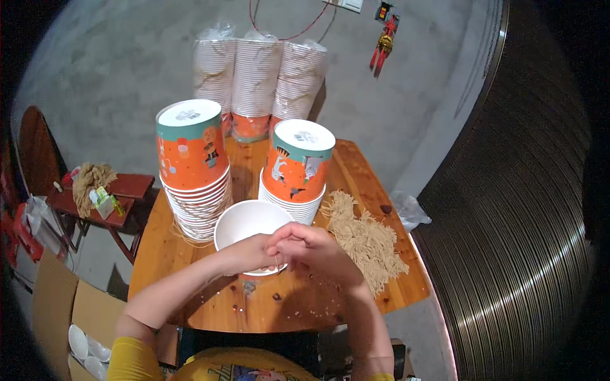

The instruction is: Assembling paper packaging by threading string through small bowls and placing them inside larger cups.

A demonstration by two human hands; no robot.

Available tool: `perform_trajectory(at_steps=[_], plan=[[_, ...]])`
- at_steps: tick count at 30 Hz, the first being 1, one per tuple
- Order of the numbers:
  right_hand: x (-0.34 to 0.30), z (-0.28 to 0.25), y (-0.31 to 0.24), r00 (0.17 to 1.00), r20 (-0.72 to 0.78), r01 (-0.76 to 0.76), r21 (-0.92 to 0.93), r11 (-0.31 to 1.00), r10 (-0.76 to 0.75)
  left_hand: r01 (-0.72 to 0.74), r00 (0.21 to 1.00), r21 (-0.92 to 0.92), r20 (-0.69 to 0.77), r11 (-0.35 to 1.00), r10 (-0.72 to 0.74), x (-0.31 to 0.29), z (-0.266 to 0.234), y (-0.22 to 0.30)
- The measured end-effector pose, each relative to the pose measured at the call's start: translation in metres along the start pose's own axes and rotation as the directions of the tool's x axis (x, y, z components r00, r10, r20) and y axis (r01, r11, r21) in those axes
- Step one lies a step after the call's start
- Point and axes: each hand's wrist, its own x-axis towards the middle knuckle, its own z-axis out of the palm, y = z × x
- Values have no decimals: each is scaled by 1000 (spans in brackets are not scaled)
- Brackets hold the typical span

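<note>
Over the near rim of a white paper bucket [251, 222] my two hands meet. My left hand [254, 254] reaches in with closed fingers, and my right hand [311, 251] overlaps its fingertips from the right. A thin pale line shows between the fingers, but what they hold is mostly hidden. Behind the bucket stand two upside-down stacks of orange-and-green paper buckets, a taller left stack [190, 146] and a right stack [298, 162]. Thin tan strings lie around the lower part of the left stack. To the right of my hands spreads a heap of tan strings [365, 244].
Plastic-wrapped bucket stacks [255, 76] stand at the far end of the wooden table [210, 311]. A dark red bench [130, 185] at left carries more tan strings and a small carton. An open cardboard box [95, 305] sits lower left. A ribbed metal shutter [515, 254] runs along the right.
</note>
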Motion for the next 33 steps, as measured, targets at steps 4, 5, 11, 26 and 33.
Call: perform_trajectory(at_steps=[4, 5, 11, 26, 33], plan=[[11, -7, 28, 996, -87, -12, 253, 967, 35, 66, 991, 11, 115, 998, -67, -1, -4, 1], [11, -6, 35, 983, -185, 49, 234, 971, -5, 84, 982, -67, 174, 994, -71, 1, -7, -5], [-5, -3, 54, 908, -415, 46, 219, 975, 50, 175, 970, -218, 203, 960, -131, 4, -11, -5], [-25, 50, 75, 740, -576, -35, -549, 835, -347, 288, 954, -294, 176, 912, -244, 14, -7, 0], [-25, 53, 74, 699, -525, 69, -627, 776, -486, 347, 938, -397, 144, 850, -316, 14, -6, 0]])
